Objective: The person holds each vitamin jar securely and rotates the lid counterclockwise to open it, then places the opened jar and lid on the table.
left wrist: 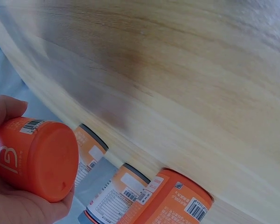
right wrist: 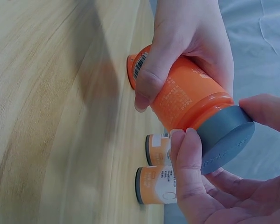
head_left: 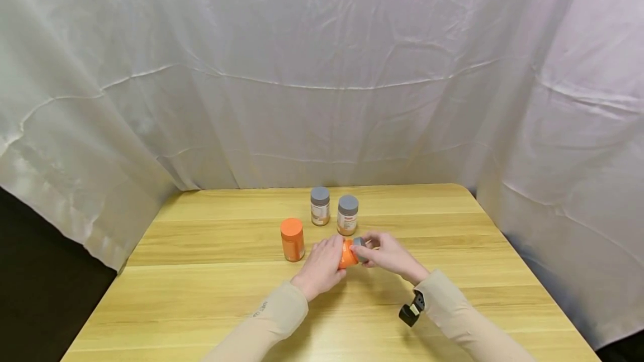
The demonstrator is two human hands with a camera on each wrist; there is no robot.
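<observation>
One orange bottle (right wrist: 189,91), probably light, stiff, best held mid-body: my left grip (head_left: 323,263) clasps it; beside, my right grip (head_left: 387,253) pinches its gray cap (right wrist: 227,133).

We see a pale, creased curtain (head_left: 322,32) hanging behind the surface (head_left: 191,300) and along both its sides, with a black patch (head_left: 45,272) showing past it at lower left. The surface has a yellowish wood grain. On it we find an orange jar (head_left: 292,243) standing upright, its barcode (left wrist: 196,209) visible from the left wrist. Farther back, two grey-lidded jars (head_left: 320,208) stand upright near each other, slightly apart, both bearing printed labels (left wrist: 111,198)
</observation>
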